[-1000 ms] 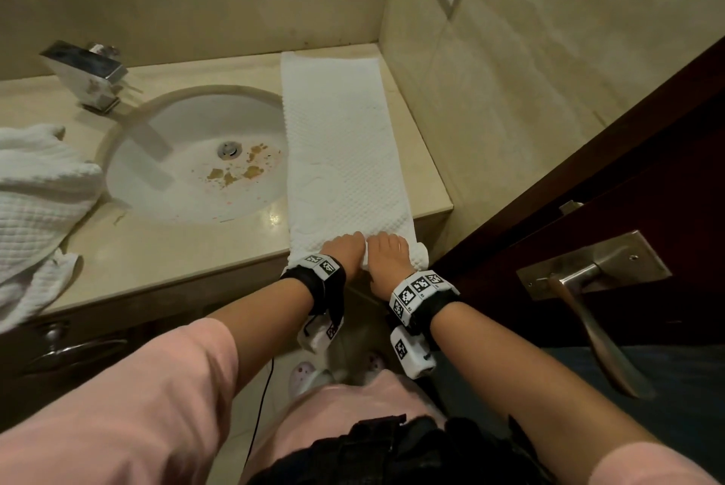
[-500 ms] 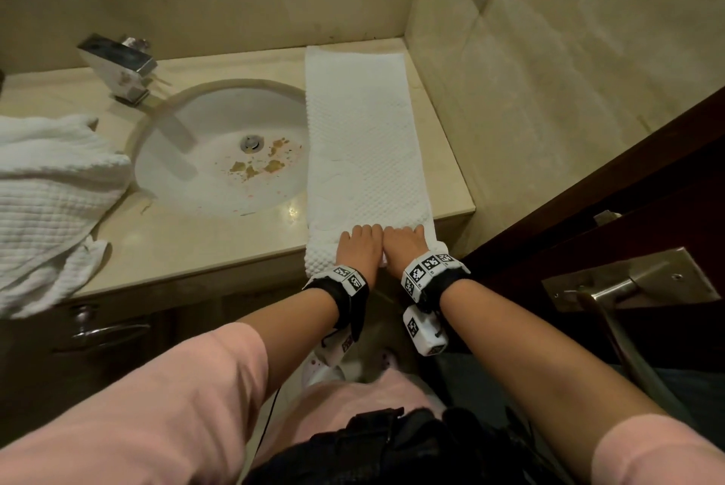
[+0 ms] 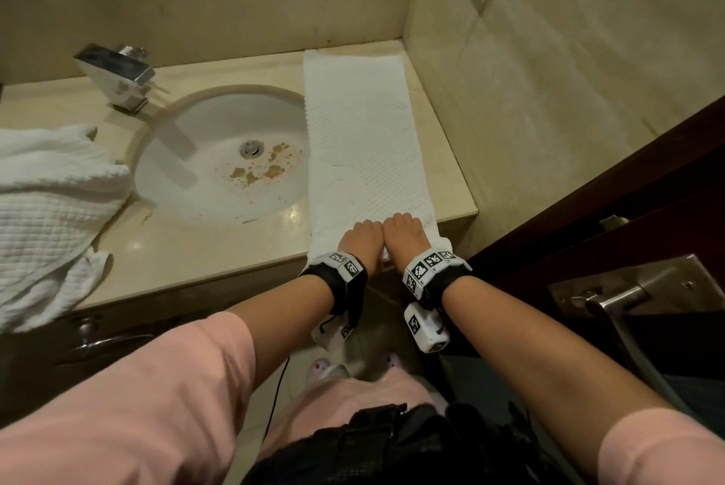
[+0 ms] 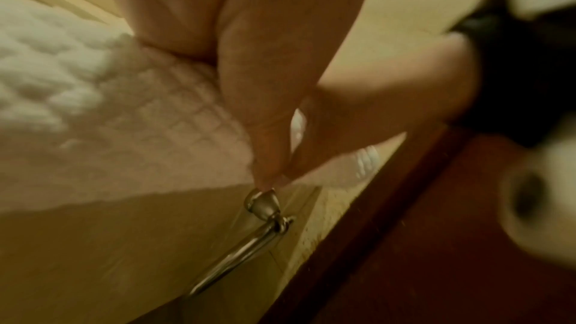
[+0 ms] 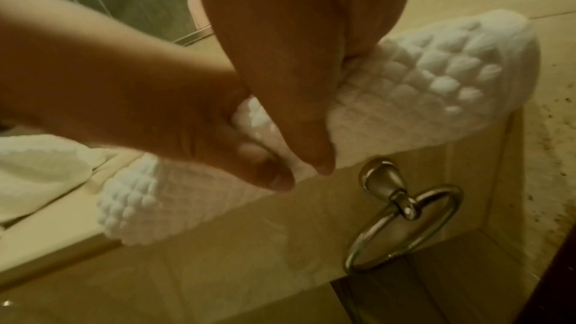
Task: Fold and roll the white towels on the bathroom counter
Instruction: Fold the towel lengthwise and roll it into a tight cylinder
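Observation:
A white waffle towel (image 3: 361, 139), folded into a long strip, lies on the counter to the right of the sink, running from the back wall to the front edge. Its near end is rolled into a thick tube (image 5: 436, 78) at the counter's front edge. My left hand (image 3: 361, 237) and right hand (image 3: 404, 233) sit side by side on the middle of this roll. Their fingers curl over its top and both thumbs press its near side, as the right wrist view shows for the left hand (image 5: 156, 107) and right hand (image 5: 296, 83). The fingertips are hidden behind the roll.
A second white towel (image 3: 47, 218) lies crumpled on the counter's left end. The sink (image 3: 164, 139) with brown specks and a chrome faucet (image 3: 117, 76) are left of the strip. A tiled wall (image 3: 549, 112) borders the counter's right. A towel ring (image 5: 405, 226) hangs below the edge, and a door handle (image 3: 612, 300) is at right.
My two hands have drawn together until they touch, and the roll under them has turned slightly further onto the strip. The camera view has shifted.

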Demonstrator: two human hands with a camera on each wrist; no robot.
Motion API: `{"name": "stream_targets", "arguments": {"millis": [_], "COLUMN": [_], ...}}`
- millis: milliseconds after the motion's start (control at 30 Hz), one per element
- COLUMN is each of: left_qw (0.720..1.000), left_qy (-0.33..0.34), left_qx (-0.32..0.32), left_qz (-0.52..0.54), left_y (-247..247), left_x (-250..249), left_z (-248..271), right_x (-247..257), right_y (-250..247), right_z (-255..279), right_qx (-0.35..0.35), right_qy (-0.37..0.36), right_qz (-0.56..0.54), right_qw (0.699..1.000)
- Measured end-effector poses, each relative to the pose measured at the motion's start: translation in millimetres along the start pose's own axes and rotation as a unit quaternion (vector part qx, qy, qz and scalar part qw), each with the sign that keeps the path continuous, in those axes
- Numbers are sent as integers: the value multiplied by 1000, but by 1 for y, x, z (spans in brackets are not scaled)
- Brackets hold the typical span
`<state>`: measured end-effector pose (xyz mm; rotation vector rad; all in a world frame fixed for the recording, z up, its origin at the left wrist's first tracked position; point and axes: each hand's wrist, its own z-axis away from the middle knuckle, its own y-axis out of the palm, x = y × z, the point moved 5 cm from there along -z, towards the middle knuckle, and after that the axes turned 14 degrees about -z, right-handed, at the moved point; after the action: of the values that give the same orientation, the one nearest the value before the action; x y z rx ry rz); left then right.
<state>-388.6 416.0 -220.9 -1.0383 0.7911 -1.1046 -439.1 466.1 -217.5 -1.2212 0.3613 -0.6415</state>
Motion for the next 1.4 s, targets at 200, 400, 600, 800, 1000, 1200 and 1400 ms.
{"name": "stream_targets", "arguments": {"millis": [200, 400, 600, 800, 1000, 1200, 1400], "left_qw": [996, 1000, 999, 997, 999, 998, 999], "left_qy": [-16, -1, 26, -25, -5, 13, -25], "left_qx": [-52, 24, 37, -63, 9, 38, -46], "left_qz": [-77, 0, 25, -31, 52, 43, -3], "left_y": [3, -4, -13, -10, -21, -29, -20], "left_x": [-4, 8, 10, 5, 12, 12, 13], "left_z": [6, -16, -21, -6, -16, -22, -13], "right_x": [-3, 1, 2, -1, 1, 0, 2], "right_y": [-6, -13, -9, -21, -21, -18, -24], "right_z": [-9, 7, 5, -13, -7, -9, -20], "right_qx": [61, -49, -47, 50, -25, -38, 14], "right_qy": [-14, 2, 53, 12, 22, 24, -16], "right_qz": [-12, -24, -46, -18, -18, -19, -9], "right_qw": [998, 999, 996, 999, 999, 999, 1000]}}
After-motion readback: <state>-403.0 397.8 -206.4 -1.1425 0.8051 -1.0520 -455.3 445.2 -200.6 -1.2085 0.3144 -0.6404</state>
